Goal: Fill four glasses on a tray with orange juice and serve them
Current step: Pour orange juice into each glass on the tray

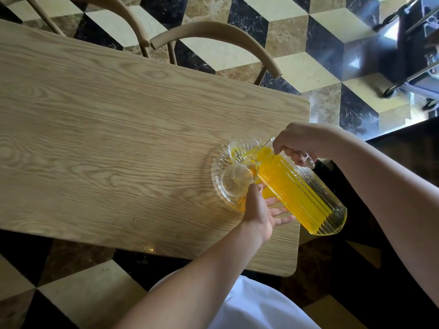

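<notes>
Glass jug (301, 193): heavy, slippery; I grip its handle right-handed (301, 144).
Left hand (263, 210): fingers straight, steadying beneath the jug.

Soft daylight, perhaps slight motion blur

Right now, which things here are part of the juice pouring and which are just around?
In use: ribbed glass pitcher of orange juice, glass being filled, empty glass, clear glass tray, right hand, left hand.
Just around: wooden chairs, black wheeled cart.
</notes>
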The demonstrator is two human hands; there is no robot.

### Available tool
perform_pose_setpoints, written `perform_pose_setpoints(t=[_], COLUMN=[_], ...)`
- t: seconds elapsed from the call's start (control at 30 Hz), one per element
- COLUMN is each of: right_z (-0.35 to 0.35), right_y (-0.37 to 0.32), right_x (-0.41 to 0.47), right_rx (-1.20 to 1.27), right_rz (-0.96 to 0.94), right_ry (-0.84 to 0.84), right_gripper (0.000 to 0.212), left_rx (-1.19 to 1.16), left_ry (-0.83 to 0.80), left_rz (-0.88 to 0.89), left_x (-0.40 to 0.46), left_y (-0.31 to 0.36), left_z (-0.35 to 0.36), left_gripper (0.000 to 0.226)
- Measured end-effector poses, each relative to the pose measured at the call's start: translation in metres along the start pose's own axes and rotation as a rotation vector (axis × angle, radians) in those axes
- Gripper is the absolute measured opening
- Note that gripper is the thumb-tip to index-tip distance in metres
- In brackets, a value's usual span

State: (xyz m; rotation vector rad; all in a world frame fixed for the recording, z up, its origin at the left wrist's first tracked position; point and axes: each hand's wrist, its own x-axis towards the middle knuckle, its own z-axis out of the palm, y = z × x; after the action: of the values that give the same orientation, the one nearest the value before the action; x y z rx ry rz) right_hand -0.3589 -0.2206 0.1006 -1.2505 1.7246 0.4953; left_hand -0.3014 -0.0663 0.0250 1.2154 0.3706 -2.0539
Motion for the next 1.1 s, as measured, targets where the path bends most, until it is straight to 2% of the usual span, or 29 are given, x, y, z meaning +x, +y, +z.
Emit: perform_pose_setpoints(t=[0.6, 1.1], right_z=[-0.001, -0.001], right_y=[-0.003, -0.006], right_x=[-0.002, 0.010], right_rx=[-0.048, -0.036], right_rz=[0.016, 0.005], right_ry=[0.005, -0.022], right_gripper=[0.035, 0.028], left_rx=[-0.024, -0.045], left_ry=[0.000, -0.008], left_rz=[0.000, 0.010], left_x=[0.001, 0.002], left_y=[-0.002, -0.001], left_z=[-0.001, -0.004], left_gripper=[0.056, 0.053])
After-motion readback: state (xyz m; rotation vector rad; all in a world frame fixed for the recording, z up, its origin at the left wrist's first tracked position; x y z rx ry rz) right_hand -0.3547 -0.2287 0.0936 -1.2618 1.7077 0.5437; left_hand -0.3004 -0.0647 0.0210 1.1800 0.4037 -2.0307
